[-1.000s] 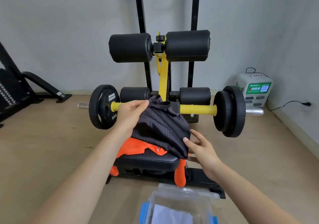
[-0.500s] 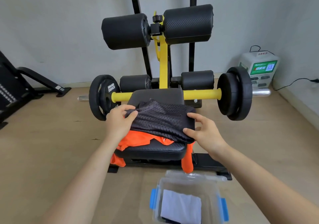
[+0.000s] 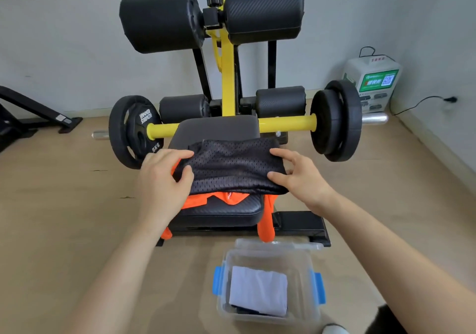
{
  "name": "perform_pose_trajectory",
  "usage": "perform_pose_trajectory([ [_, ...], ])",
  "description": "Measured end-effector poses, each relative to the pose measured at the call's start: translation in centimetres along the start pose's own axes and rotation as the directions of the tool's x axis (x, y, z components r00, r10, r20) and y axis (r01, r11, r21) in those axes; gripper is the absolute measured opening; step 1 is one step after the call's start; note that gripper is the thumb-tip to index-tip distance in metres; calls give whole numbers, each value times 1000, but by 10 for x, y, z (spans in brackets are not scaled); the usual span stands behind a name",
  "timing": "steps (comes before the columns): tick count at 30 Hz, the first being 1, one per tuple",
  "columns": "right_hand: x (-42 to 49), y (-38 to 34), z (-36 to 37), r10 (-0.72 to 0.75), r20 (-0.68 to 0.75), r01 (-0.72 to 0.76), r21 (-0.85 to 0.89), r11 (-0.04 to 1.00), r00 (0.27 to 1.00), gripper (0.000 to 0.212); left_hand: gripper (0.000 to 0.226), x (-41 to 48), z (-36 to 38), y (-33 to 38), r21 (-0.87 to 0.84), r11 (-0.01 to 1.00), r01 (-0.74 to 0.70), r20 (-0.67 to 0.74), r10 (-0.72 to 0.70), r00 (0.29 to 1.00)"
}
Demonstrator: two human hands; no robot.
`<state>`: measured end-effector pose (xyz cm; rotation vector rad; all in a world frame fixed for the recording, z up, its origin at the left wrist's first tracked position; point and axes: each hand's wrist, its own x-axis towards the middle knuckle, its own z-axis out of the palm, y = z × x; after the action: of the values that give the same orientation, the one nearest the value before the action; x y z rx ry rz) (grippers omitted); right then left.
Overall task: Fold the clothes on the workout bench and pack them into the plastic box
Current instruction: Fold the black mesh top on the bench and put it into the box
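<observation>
The left hand (image 3: 162,179) and right hand (image 3: 301,179) each pinch a side edge of the black mesh garment (image 3: 231,169) at frame centre. It lies on an orange garment (image 3: 198,199) on the counter (image 3: 221,210). Lower centre, on the floor, is the plastic box (image 3: 268,320) — a folded pale cloth (image 3: 257,290) inside.

Pale grey walls (image 3: 64,37) meet a tan floor (image 3: 64,205), a white charging cabinet (image 3: 373,84) in the right corner, black equipment frame (image 3: 33,107) at left
</observation>
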<state>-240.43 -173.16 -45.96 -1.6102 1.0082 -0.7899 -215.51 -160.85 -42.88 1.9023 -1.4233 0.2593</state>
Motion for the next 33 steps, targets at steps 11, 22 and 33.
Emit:
perform_pose_trajectory([
  [11,1,-18,-34,-20,-23,20,-16,1000,1000,66,75,-2,28,30,157,940,-304,556,170,813],
  [22,10,-37,-31,14,34,-18,103,995,999,68,80,-10,41,29,149,937,-315,582,175,795],
  [33,17,-80,2,-135,152,157,-141,978,979,72,52,8,5,-1,-16,979,-201,263,198,944],
])
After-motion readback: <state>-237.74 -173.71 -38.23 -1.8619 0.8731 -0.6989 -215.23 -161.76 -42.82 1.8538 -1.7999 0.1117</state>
